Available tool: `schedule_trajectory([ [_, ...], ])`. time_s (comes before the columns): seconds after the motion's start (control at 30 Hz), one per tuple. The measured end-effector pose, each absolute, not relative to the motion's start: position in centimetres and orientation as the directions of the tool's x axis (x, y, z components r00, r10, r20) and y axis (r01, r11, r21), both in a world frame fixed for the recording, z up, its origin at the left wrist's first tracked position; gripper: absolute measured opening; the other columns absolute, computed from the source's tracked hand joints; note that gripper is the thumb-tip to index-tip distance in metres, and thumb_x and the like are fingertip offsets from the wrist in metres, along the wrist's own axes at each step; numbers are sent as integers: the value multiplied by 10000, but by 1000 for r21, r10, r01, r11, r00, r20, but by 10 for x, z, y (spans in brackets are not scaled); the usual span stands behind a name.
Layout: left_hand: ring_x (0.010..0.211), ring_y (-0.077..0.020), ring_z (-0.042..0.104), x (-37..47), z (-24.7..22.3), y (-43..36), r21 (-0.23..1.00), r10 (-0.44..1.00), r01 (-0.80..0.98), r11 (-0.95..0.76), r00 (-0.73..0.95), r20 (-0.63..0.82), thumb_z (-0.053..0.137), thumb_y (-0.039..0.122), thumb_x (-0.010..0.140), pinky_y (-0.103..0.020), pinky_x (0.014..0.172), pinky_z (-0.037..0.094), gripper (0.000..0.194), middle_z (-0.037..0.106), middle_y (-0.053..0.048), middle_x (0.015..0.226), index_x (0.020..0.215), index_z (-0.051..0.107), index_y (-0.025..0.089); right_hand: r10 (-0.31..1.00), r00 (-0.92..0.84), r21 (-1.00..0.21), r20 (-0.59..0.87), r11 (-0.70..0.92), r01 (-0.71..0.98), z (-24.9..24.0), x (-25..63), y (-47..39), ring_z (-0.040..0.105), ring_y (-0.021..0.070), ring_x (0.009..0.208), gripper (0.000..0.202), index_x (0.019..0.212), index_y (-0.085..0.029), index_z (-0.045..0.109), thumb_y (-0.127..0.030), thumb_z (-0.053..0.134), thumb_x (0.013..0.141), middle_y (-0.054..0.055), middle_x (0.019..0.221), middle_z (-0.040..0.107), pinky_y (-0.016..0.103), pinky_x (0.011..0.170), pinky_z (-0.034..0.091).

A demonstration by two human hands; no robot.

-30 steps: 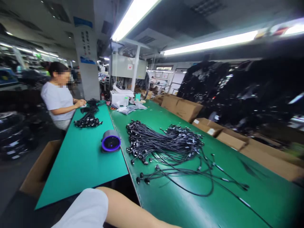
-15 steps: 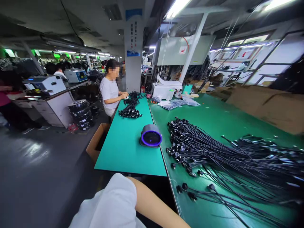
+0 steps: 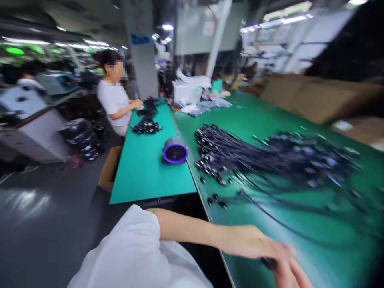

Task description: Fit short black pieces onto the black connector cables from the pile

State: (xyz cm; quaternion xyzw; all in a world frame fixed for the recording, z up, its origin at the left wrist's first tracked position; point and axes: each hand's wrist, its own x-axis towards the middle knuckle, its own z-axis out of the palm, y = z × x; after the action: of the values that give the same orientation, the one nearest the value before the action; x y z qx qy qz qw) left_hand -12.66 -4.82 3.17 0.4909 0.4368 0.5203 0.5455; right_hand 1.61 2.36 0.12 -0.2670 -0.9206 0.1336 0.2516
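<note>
My left hand reaches in from the left over the near part of the green table, with blurred fingers bent downward. Under its palm shows a small dark piece that appears to be held; its kind is unclear. Beyond the hand, a thin black cable curves across the tabletop. Several loose black connectors lie left of it. Farther off spreads a large pile of black cables, plug ends bunched on the left. My right hand cannot be seen.
A purple-rimmed round device stands on the teal board. A co-worker stands at its far end by another cable bundle. A white bin, plastic bags and cardboard lie behind. An open carton sits left.
My left forearm has swung up and the hand has come into view over the table. The camera view has tilted down and turned right.
</note>
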Motion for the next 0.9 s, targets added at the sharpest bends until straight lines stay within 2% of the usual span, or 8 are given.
schedule_trajectory([
  [0.07,1068,-256,623,-118,35,-61,984,992,-138,-113,37,120,559,604,827,-380,1030,447,496,692,-104,1023,885,731,142,648,-646,-334,404,762,555,6,39,6,534,163,537,383,891,-256,678,-403,336,980,60,779,659,286,423,342],
  [0.17,1289,-285,483,-106,17,-65,983,996,-174,-61,-80,47,738,509,718,-446,1134,331,588,610,-124,1269,1196,636,182,701,-617,-336,357,713,615,18,48,-12,557,147,594,368,785,-202,652,-335,359,964,50,726,650,260,501,321],
  [0.27,1341,-290,438,-91,-5,-61,972,994,-216,89,78,-73,602,519,846,-472,1133,335,589,527,-129,1396,1333,532,194,821,-482,-541,306,567,621,24,50,-11,543,133,664,351,729,-179,604,-327,375,951,50,751,632,246,579,328],
  [0.4,1322,-250,463,-69,-8,-58,998,991,-55,-7,129,14,442,496,944,-404,1138,329,520,525,-120,1408,1348,505,175,908,-417,-972,-49,53,228,18,69,-13,375,96,493,373,660,-184,519,-476,454,884,-13,580,460,232,490,285],
  [0.5,1275,-244,500,-55,-2,-53,999,978,8,-37,205,34,471,477,936,-375,1124,327,458,593,-127,1318,1248,573,157,784,-540,-929,-307,-369,-7,4,93,-19,132,64,404,475,619,-195,493,-638,525,787,-88,483,236,231,397,151],
  [0.63,973,-208,637,-38,-1,-41,972,957,-138,192,244,-155,552,489,888,-333,931,462,396,684,-81,947,1093,581,151,850,-471,-972,-235,-208,110,-7,129,-29,360,80,476,524,633,-151,632,-630,537,823,-15,559,446,227,471,320],
  [0.8,494,-95,435,-14,-17,-36,969,931,8,248,275,-241,601,486,843,-210,531,363,321,456,73,561,956,541,191,998,-53,-996,46,42,-73,0,150,-40,605,168,962,539,1206,-225,560,-481,708,756,72,1132,587,302,849,475],
  [0.9,484,-106,419,2,-27,-47,949,825,174,262,470,-314,605,534,824,-228,508,348,440,508,52,587,1080,545,180,999,9,-967,-42,-38,-254,3,151,-37,644,132,767,506,1174,-217,547,-362,731,725,42,987,653,254,682,510],
])
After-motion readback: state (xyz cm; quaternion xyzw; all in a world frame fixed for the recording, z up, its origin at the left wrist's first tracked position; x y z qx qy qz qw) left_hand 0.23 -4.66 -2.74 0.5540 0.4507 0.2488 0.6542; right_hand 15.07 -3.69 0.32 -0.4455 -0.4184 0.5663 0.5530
